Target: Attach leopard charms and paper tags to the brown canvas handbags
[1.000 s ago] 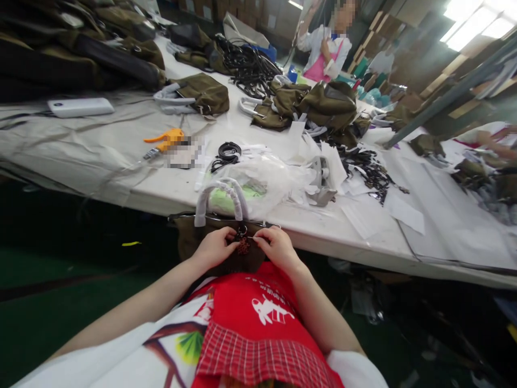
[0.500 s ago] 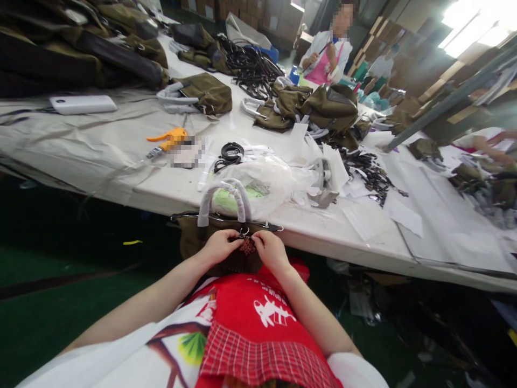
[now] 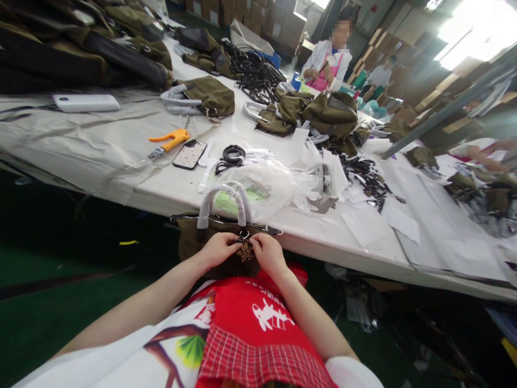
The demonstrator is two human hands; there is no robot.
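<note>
Left hand (image 3: pixel 220 249) and right hand (image 3: pixel 270 253) meet from either side at a small spotted charm (image 3: pixel 245 252), each with thumb and fingertips pinched on its top end; the exact part gripped is too small to tell. Just above the fingers is a metal ring (image 3: pixel 247 235), and the charm hangs below it against the front of an olive bag (image 3: pixel 188 240). That bag stands upright between the bench (image 3: pixel 153 188) and the person's red apron (image 3: pixel 250 302), apparently steadied by both, which would leave the two hands free for the fine grip. Its arched handles (image 3: pixel 203 213) wear pale wrapping, probably to guard them from scuffs.

Right behind the handles, on the bench, lies a clear plastic bag (image 3: pixel 278 186) with something green inside, close enough for an easy reach. Past it are a coil of black cord (image 3: pixel 234 154), a phone (image 3: pixel 189 155) and an orange tool (image 3: pixel 175 139), seemingly set aside to the left.

Farther back, more olive bags (image 3: pixel 214 96) sit near a heap of black straps (image 3: pixel 258 73), and a co-worker (image 3: pixel 343 59) stands beyond them.
</note>
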